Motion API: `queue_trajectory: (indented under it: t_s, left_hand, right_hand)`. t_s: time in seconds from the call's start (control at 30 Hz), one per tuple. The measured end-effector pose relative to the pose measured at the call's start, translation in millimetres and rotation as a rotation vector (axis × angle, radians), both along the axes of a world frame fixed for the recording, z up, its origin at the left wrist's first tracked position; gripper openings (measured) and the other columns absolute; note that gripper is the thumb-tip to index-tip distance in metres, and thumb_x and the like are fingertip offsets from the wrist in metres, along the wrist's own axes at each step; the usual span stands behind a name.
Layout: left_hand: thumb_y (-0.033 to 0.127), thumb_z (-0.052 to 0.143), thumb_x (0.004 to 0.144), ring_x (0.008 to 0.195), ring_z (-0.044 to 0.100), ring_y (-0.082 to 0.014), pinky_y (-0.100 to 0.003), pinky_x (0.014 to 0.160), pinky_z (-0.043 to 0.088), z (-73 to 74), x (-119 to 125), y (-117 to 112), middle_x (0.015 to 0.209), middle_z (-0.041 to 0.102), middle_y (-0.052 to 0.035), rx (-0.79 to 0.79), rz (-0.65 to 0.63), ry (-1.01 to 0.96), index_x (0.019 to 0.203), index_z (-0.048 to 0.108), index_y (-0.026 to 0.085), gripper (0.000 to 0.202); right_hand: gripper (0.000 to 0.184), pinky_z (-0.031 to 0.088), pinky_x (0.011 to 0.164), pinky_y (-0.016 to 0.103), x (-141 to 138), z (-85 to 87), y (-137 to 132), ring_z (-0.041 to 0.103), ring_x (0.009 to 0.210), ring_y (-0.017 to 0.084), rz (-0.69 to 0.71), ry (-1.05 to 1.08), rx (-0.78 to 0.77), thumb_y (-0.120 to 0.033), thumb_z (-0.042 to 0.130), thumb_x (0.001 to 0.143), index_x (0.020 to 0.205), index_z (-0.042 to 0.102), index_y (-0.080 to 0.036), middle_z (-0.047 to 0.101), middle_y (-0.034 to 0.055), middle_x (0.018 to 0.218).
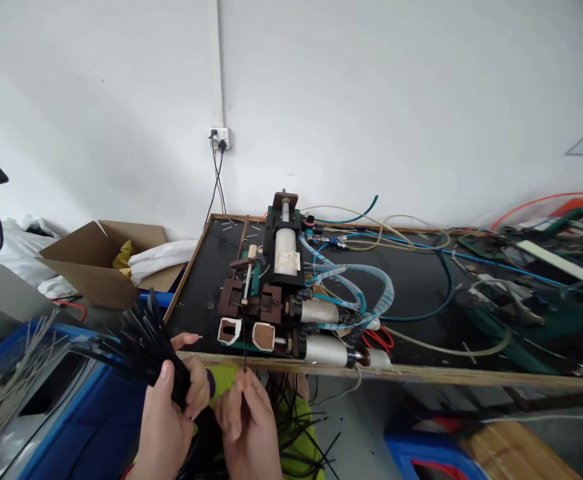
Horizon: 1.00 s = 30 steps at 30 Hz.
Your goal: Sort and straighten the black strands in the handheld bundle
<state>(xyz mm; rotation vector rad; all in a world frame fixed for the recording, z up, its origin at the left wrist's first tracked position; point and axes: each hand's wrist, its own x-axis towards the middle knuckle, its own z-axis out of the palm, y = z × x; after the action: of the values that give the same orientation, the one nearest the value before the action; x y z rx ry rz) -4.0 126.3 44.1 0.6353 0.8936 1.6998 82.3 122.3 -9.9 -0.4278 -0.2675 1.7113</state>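
My left hand (174, 400) is closed around a thick bundle of black cables (144, 333), whose ends fan out up and to the left. Its index finger points out toward the bench. Just in front of the bench edge, my right hand (249, 417) pinches a single thin black cable (245, 350). That cable runs upward between the two pale-edged jaws of a pneumatic machine (251, 300). The left jaw (229, 331) and right jaw (263, 337) stand apart on either side of it. More black cables (299, 427) hang below, over my lap.
Silver air cylinders (326, 350) and blue air hoses (371, 287) spread right across the black bench top (411, 333). On the left are an open cardboard box (106, 267) and a blue bin (86, 413). Another blue crate (426, 453) sits under the bench at right.
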Motion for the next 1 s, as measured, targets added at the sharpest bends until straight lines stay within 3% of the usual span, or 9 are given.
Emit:
queue_trajectory:
  t_s: [0.27, 0.47, 0.6, 0.73, 0.9, 1.0]
  left_hand:
    - [0.043, 0.066, 0.092, 0.04, 0.033, -0.0097, -0.02, 0.038, 0.029, 6.0, 5.7, 1.8, 0.05, 0.045, 0.007, -0.101, 0.079, 0.076, 0.091, 0.058, 0.024, 0.021]
    - [0.047, 0.074, 0.085, 0.039, 0.031, -0.0097, -0.021, 0.036, 0.026, 6.6, 7.2, -0.2, 0.05, 0.042, 0.0088, -0.139, 0.103, 0.117, 0.099, 0.058, 0.025, 0.03]
    - [0.044, 0.078, 0.084, 0.041, 0.033, -0.0085, -0.02, 0.038, 0.028, 3.3, 5.7, -0.8, 0.052, 0.043, 0.0089, -0.124, 0.102, 0.115, 0.095, 0.055, 0.025, 0.032]
    - [0.042, 0.079, 0.084, 0.042, 0.032, -0.0073, -0.019, 0.04, 0.03, 2.7, 4.8, -2.3, 0.053, 0.04, 0.0095, -0.126, 0.083, 0.104, 0.086, 0.051, 0.023, 0.034]
    - [0.043, 0.081, 0.082, 0.042, 0.027, -0.0056, -0.017, 0.039, 0.025, 2.2, 4.3, -7.3, 0.051, 0.032, 0.0112, -0.15, 0.081, 0.106, 0.078, 0.048, 0.022, 0.039]
    - [0.043, 0.083, 0.079, 0.042, 0.025, -0.0051, -0.017, 0.039, 0.024, 1.4, 5.3, -12.2, 0.05, 0.03, 0.012, -0.161, 0.073, 0.096, 0.076, 0.049, 0.022, 0.04]
  right_hand:
    - [0.027, 0.023, 0.049, 0.025, 2.2, 2.7, 5.9, 0.017, 0.04, 0.009, 0.043, 0.108, -0.033, -0.039, 0.07, 0.091, 0.074, 0.062, -0.02, 0.038, -0.0097, 0.038]
    - [0.03, 0.023, 0.048, 0.025, 0.8, 3.8, 7.7, 0.018, 0.039, 0.009, 0.072, 0.074, -0.057, -0.044, 0.075, 0.086, 0.074, 0.06, -0.021, 0.038, -0.0108, 0.037]
    - [0.037, 0.022, 0.047, 0.025, -0.5, 4.6, 8.3, 0.019, 0.037, 0.008, 0.081, 0.038, -0.094, -0.045, 0.079, 0.081, 0.069, 0.053, -0.022, 0.037, -0.0115, 0.036]
    - [0.032, 0.027, 0.047, 0.024, -0.6, 0.8, 7.6, 0.023, 0.037, 0.009, 0.057, -0.013, -0.083, -0.048, 0.077, 0.082, 0.076, 0.06, -0.021, 0.04, -0.0112, 0.035]
    - [0.044, 0.03, 0.045, 0.022, 7.4, 1.0, 3.9, 0.038, 0.038, 0.01, -0.067, -0.454, -0.01, -0.06, 0.062, 0.092, 0.077, 0.063, -0.019, 0.051, -0.0052, 0.039]
    - [0.047, 0.04, 0.049, 0.024, 19.0, 6.1, -5.8, 0.052, 0.044, 0.015, -0.119, -0.795, 0.052, -0.062, 0.057, 0.094, 0.077, 0.066, -0.019, 0.058, -0.0019, 0.046]
